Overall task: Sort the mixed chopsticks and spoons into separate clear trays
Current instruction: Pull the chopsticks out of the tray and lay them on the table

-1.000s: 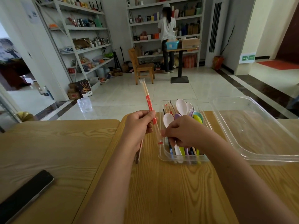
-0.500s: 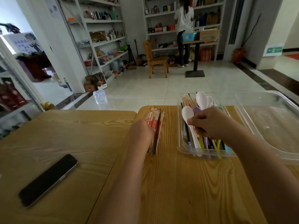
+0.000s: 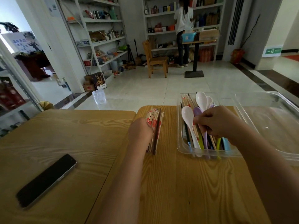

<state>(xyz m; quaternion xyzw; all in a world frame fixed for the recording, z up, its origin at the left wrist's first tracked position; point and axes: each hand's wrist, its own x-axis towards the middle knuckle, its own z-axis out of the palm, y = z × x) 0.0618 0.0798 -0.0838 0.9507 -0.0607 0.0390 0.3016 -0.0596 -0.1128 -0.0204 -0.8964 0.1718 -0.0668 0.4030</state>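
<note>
Wooden chopsticks, likely light and stiff, suit a mid-shaft pinch; left hand covers them, right hand curls into mixed tray, grips unclear.

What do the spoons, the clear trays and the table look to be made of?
Spoons: probably glossy plastic, smooth sheen, pastel colours. Small tray and large tray: clear plastic, see-through with glinting rims. Table: wood or wood-look laminate; grain shows, can't tell which.
</note>
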